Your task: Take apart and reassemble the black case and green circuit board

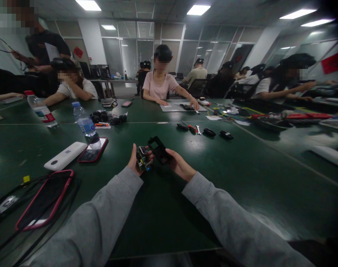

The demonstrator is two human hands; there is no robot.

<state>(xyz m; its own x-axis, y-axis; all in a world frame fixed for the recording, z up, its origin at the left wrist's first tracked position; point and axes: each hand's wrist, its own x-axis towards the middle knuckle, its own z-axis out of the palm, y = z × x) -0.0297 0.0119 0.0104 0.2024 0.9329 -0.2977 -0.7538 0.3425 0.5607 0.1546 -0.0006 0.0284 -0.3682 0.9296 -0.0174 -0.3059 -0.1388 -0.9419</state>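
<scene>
My left hand (pixel 134 161) is closed around a small circuit board (pixel 142 159) with green, yellow and blue parts. In my right hand (pixel 180 163) is a black plastic housing (pixel 158 149) with a rectangular window, tilted and gripped by its right edge. Both pieces are held above the green table (pixel 163 207), close together; whether they touch is hard to tell. Left of my hands lie a phone (pixel 93 150) with a red edge and a white power bank (pixel 65 155).
A second red-cased phone (pixel 45 200) lies among black cables at lower left. Two bottles, one blue-capped (pixel 84 119) and one red-capped (pixel 42 110), stand at left. Beyond my hands are a wrench (pixel 198 129), a screwdriver (pixel 191 128) and black parts (pixel 209 132). A person (pixel 161 83) sits opposite.
</scene>
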